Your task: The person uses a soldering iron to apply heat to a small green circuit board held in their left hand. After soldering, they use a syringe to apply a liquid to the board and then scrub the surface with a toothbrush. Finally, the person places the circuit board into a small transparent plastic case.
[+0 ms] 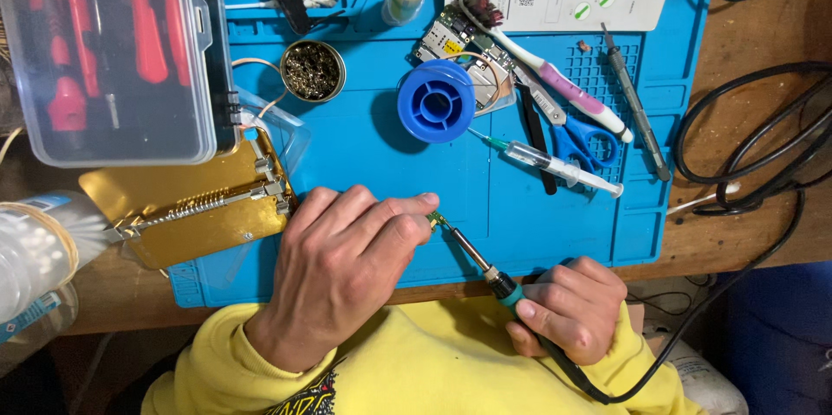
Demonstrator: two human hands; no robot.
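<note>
Two hands — left hand (342, 263) pinching tiny gold-green part (436, 221), soldering iron (481, 263) tip touching

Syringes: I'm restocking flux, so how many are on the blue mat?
1: a clear syringe lies on the blue mat, between the blue spool and the scissors. Others may be hidden elsewhere.

solder spool (436, 100) on mat (381, 155), syringe (555, 164) right, holder (208, 203) left
</note>
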